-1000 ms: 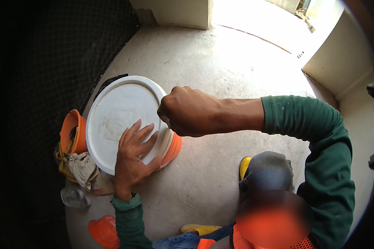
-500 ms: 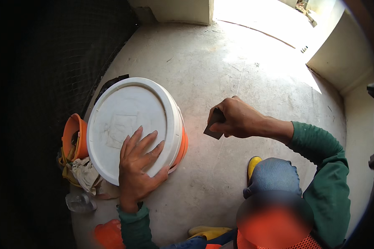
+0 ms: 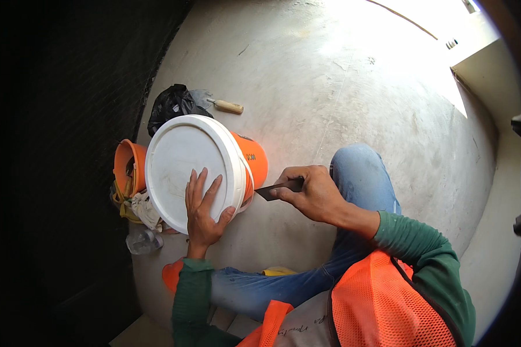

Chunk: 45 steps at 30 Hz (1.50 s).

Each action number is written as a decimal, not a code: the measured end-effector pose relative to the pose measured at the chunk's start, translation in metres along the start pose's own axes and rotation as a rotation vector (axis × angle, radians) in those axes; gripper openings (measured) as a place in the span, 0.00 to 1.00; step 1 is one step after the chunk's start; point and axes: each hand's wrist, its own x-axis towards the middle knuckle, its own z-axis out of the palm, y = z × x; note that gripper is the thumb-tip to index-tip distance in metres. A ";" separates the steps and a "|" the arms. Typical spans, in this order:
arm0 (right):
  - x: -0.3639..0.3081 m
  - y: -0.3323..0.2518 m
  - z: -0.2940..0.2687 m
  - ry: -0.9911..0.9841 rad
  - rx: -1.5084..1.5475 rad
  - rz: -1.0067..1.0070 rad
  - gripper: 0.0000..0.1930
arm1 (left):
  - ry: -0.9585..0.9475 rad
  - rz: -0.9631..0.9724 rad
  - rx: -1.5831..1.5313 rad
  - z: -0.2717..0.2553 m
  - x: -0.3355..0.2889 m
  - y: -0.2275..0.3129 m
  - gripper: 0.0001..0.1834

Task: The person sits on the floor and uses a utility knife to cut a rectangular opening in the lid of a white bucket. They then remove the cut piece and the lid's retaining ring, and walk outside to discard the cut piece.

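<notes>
Beside the right wall of the orange bucket [image 3: 257,155], the right grip [image 3: 308,192] pinches a dark flat blade [image 3: 267,191], its tip now at the bucket where half a second ago it was well apart; whether it touches, I cannot tell. The left grip [image 3: 202,222] lies with fingers spread on the white lid [image 3: 176,151], as before. The bucket is near the floor's [image 3: 295,81] left edge, a black bag [image 3: 171,107] just beyond; rightward, floor stretches toward the far right corner
</notes>
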 end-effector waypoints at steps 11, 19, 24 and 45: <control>0.024 0.057 0.050 -0.092 0.019 -0.046 0.14 | 0.098 -0.122 0.113 0.002 0.001 0.010 0.36; 0.022 0.042 0.054 -0.263 0.246 0.212 0.12 | 0.132 -0.154 0.112 0.004 0.001 0.008 0.36; 0.019 0.029 0.058 -0.187 -0.073 -0.071 0.11 | 0.155 -0.134 0.100 0.006 0.000 0.003 0.34; 0.027 0.034 0.058 -0.191 -0.732 -0.395 0.12 | 0.264 -0.108 0.074 0.011 -0.005 -0.002 0.30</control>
